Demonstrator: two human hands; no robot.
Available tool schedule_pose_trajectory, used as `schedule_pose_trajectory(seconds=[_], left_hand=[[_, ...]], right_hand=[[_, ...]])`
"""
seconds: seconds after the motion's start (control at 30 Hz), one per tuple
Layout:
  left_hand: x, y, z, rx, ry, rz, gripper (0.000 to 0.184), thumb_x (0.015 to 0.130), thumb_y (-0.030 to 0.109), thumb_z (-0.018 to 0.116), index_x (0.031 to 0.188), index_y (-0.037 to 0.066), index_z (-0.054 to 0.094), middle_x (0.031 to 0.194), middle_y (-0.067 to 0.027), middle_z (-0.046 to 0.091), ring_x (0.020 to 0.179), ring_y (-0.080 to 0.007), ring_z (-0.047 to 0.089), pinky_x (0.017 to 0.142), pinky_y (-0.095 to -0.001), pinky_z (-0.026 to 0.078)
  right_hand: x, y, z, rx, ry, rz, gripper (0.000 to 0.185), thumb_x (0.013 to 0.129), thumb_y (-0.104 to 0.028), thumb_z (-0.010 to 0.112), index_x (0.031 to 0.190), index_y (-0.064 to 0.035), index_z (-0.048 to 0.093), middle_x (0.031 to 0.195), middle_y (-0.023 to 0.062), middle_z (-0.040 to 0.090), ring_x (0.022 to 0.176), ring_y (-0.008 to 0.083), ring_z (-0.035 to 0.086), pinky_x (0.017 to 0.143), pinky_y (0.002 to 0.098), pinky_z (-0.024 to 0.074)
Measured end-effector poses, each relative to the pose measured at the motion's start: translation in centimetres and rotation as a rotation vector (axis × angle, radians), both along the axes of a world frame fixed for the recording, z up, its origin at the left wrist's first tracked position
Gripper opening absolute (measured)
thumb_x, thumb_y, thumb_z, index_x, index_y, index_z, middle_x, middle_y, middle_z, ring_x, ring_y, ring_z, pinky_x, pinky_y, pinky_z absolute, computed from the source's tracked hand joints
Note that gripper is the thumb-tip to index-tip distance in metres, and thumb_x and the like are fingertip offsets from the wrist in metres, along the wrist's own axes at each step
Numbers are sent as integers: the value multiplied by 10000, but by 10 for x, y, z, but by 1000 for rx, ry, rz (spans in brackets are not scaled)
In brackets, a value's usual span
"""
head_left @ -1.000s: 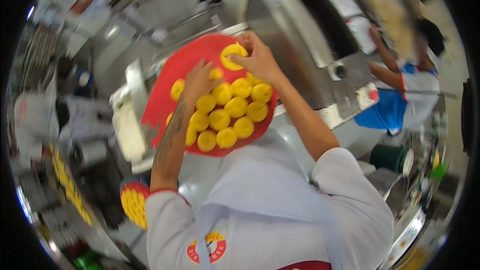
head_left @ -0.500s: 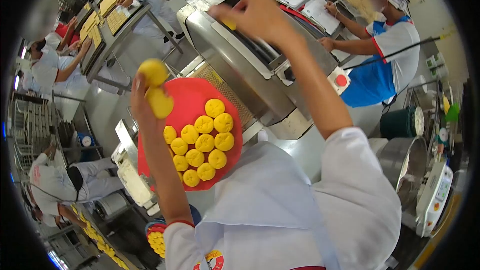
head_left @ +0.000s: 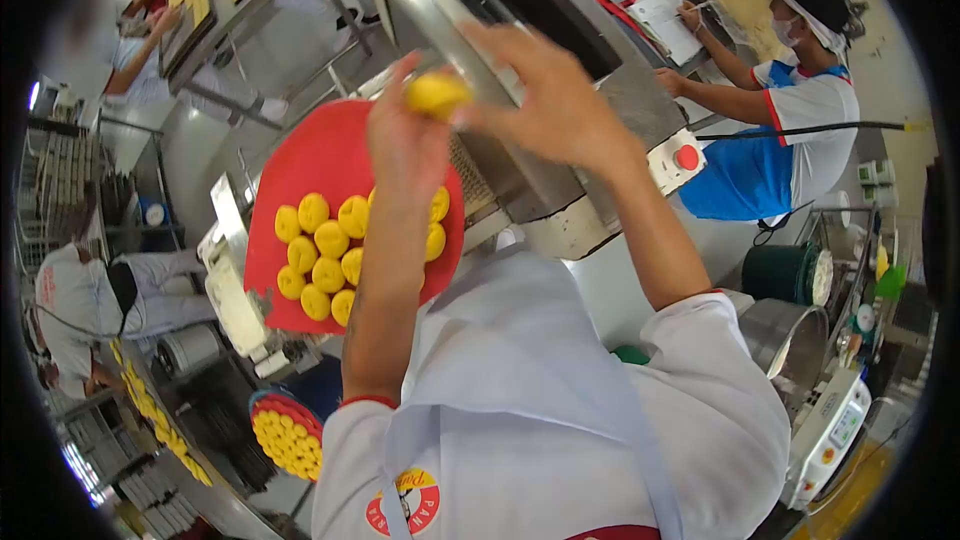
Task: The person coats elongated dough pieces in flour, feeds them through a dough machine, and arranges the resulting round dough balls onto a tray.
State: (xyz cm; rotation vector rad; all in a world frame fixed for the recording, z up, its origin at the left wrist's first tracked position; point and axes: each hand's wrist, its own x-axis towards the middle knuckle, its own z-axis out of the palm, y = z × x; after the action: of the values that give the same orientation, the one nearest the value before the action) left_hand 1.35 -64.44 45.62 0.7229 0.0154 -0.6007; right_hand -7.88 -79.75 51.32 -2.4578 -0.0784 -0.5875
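My left hand (head_left: 402, 135) is raised above the red tray and holds a yellow dough ball (head_left: 437, 95) at its fingertips, blurred by motion. My right hand (head_left: 555, 100) is beside it over the steel machine (head_left: 540, 180), fingers spread and its thumb close to the ball; whether they touch I cannot tell. Below my left forearm lies the red tray (head_left: 310, 145), carrying several round yellow dough pieces (head_left: 328, 275) in rows. The forearm hides part of them.
A red stop button (head_left: 686, 157) sits on the machine's right corner. At the right, a person in a blue apron (head_left: 735, 180) writes on papers (head_left: 665, 25). A tub of yellow dough pieces (head_left: 285, 440) stands at lower left. Other people work at a table (head_left: 250, 55) at upper left.
My left hand has moved right from the tray's far left side toward my right hand, which has come down from the machine's opening. One dough ball now shows in my left hand, where two showed before.
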Motion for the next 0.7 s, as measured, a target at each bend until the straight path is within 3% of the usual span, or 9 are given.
schedule_pose_trajectory(seconds=[0.13, 0.17, 0.23, 0.33, 0.4, 0.43, 0.5, 0.57, 0.7], left_hand=[[-17, 24, 16, -198, -212, -13, 548, 980, 407, 564, 1388, 48, 495, 1334, -177, 530, 1267, -333, 487, 1063, -447, 408], [2, 56, -4, 285, -595, 173, 586, 950, 419, 605, 1380, 37, 498, 1341, -198, 524, 1296, -353, 449, 1080, -463, 387], [55, 130, -84, 1261, -1266, 485, 666, 888, 442, 687, 1365, 14, 504, 1354, -241, 514, 1355, -393, 375, 1114, -495, 343], [95, 257, -184, 1834, -798, 236, 746, 875, 474, 682, 1409, -2, 467, 1416, -328, 427, 1365, -435, 359, 1113, -528, 325], [88, 291, -193, 1688, -830, 41, 721, 875, 443, 694, 1394, -7, 476, 1409, -299, 453, 1359, -421, 378, 1095, -501, 355], [87, 293, -187, 1639, -844, -39, 700, 876, 417, 699, 1388, -8, 481, 1400, -284, 469, 1346, -412, 398, 1085, -488, 371], [83, 307, -163, 1561, -833, -149, 660, 878, 363, 709, 1376, -10, 489, 1383, -253, 500, 1318, -394, 439, 1063, -462, 401], [85, 320, -169, 1521, -876, -37, 548, 881, 256, 704, 1319, -20, 523, 1279, -211, 578, 1221, -377, 528, 1016, -433, 445], [82, 340, -160, 814, -350, 217, 415, 857, 193, 676, 1202, -11, 570, 1115, -184, 624, 1115, -361, 588, 998, -452, 474]], right_hand=[[28, 4, 1, 190, -325, -123, 424, 828, -269, 769, 1169, -43, 657, 1010, 124, 723, 884, 253, 698, 814, 352, 546], [21, 1, 25, 264, -43, -390, 433, 851, -288, 768, 1190, -44, 652, 930, 102, 738, 773, 203, 697, 733, 330, 559], [35, -30, 45, 245, -333, -388, 459, 876, -368, 734, 1207, -56, 672, 893, 96, 736, 753, 185, 687, 707, 316, 550], [73, -67, 45, -71, -317, -662, 365, 900, -297, 659, 1211, -107, 658, 1011, 203, 697, 959, 362, 649, 850, 460, 495], [102, -93, 7, -267, -101, -486, 509, 852, -368, 675, 1274, -88, 627, 1137, 226, 671, 1062, 424, 619, 962, 476, 463], [108, -118, -24, -678, -211, -503, 491, 881, -288, 680, 1315, -74, 596, 1152, 204, 676, 1013, 342, 664, 874, 427, 536], [121, -113, -34, -814, -533, -604, 423, 902, -387, 695, 1247, -141, 678, 1019, 97, 723, 761, 110, 654, 717, 267, 536], [105, -62, -22, -34, -228, -526, 419, 902, -419, 680, 1149, -82, 722, 939, 90, 742, 821, 173, 684, 806, 310, 518], [73, 73, -52, 190, 152, -229, 447, 876, -427, 716, 1177, -97, 710, 964, 64, 735, 820, 145, 656, 778, 312, 524]])
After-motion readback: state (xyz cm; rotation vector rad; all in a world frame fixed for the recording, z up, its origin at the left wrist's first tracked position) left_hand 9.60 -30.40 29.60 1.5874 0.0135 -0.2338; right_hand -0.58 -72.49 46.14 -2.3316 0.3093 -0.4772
